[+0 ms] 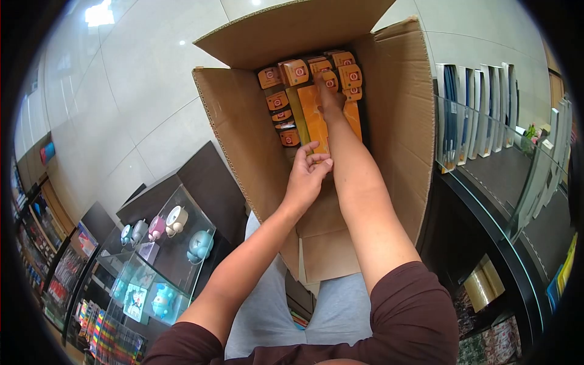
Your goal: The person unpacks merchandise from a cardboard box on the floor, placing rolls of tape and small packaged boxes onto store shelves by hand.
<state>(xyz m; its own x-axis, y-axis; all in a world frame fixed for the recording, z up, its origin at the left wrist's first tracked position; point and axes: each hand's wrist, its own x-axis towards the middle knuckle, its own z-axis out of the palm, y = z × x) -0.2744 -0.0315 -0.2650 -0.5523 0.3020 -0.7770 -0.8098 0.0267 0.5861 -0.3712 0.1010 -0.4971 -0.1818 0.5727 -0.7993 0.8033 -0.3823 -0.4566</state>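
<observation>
A flat orange box (312,112) lies inside a large open cardboard carton (394,115). My right hand (330,100) reaches deep into the carton and grips the far end of the orange box, its fingers partly hidden. At the near end, my left hand (308,175) has its fingers curled with the tips and thumb at the box's edge. Several small orange-and-black packs (295,72) stand in rows along the carton's far side, and more orange packs (288,138) line its left side.
Glass shelving at left holds several small alarm clocks (176,220) and a blue figure (163,300). To the right, upright white-edged folders (468,112) stand behind a glass panel (486,131). A gold roll (484,285) sits on a lower shelf. Carton flaps (292,30) stand raised.
</observation>
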